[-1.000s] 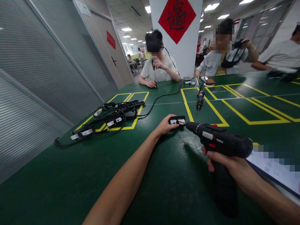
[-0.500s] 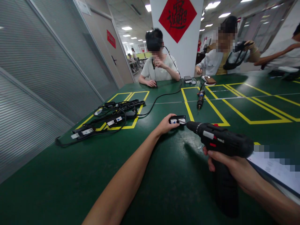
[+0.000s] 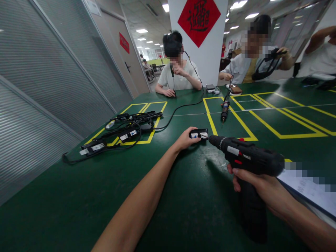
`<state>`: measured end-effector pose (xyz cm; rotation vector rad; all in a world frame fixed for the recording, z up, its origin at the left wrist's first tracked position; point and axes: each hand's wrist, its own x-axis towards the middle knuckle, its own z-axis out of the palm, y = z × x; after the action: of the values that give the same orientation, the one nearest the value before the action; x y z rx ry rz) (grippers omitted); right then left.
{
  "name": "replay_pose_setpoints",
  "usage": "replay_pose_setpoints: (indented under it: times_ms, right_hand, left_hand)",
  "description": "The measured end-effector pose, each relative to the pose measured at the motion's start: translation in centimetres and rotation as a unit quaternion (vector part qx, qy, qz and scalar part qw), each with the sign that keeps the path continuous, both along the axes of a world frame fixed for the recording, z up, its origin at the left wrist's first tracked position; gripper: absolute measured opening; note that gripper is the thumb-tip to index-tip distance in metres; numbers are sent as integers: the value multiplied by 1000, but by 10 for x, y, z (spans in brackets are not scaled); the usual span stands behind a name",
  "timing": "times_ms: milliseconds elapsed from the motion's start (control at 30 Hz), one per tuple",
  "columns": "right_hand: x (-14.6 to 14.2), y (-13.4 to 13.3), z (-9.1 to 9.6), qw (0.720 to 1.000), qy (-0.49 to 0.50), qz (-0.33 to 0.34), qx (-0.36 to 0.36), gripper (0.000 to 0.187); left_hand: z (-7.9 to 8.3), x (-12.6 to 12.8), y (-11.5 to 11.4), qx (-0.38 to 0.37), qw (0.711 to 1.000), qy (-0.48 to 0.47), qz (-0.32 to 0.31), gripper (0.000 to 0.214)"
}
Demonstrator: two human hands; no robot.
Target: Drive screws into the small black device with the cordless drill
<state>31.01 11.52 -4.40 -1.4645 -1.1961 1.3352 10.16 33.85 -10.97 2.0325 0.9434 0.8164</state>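
Observation:
Near the middle of the green table [image 3: 168,175], my left hand [image 3: 186,139] grips a small black rectangular casing [image 3: 203,132] with a white and blue inside. My right hand [image 3: 252,180] is wrapped round the handle of a black cordless drill [image 3: 246,154] with red details. The drill points left, and its thin bit reaches into the casing; whether the tip touches a screw is too small to tell. My left fingers partly cover the casing's left end.
Black cabled devices [image 3: 128,131] lie in a yellow-taped area at the left. An electric screwdriver [image 3: 224,108] lies beyond the drill. Papers [image 3: 307,189] rest at the right. Across the table sit a person with a screwdriver [image 3: 172,71] and another person [image 3: 252,63] holding a strapped black device.
Both my hands, the casing and the drill look almost unmoved. Across the table, the person at the right has raised a hand with a cord, and a farther person's arm has lifted.

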Motion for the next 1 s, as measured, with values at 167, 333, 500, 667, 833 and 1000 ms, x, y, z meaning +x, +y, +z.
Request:
replay_pose_setpoints:
  times_ms: [167, 333, 500, 667, 833, 1000]
  right_hand:
    - [-3, 1, 3, 1000, 1, 8, 8, 22]
    - [-4, 1, 4, 1000, 4, 5, -2, 22]
    - [-2, 0, 2, 1000, -8, 3, 7, 22]
    - [-2, 1, 1, 1000, 4, 12, 13, 22]
    - [0, 1, 0, 1000, 2, 6, 3, 22]
    - [0, 0, 1, 1000, -3, 8, 6, 23]
  left_hand:
    - [-1, 1, 0, -2, 1000, -2, -1, 53]
    - [0, 1, -1, 8, 1000, 8, 5, 52]
    - [-1, 0, 1, 12, 1000, 5, -2, 52]
    - [-1, 0, 0, 8, 1000, 10, 3, 52]
    - [3, 1, -2, 3, 1000, 11, 7, 52]
    - [3, 1, -3, -1, 1000, 8, 3, 51]
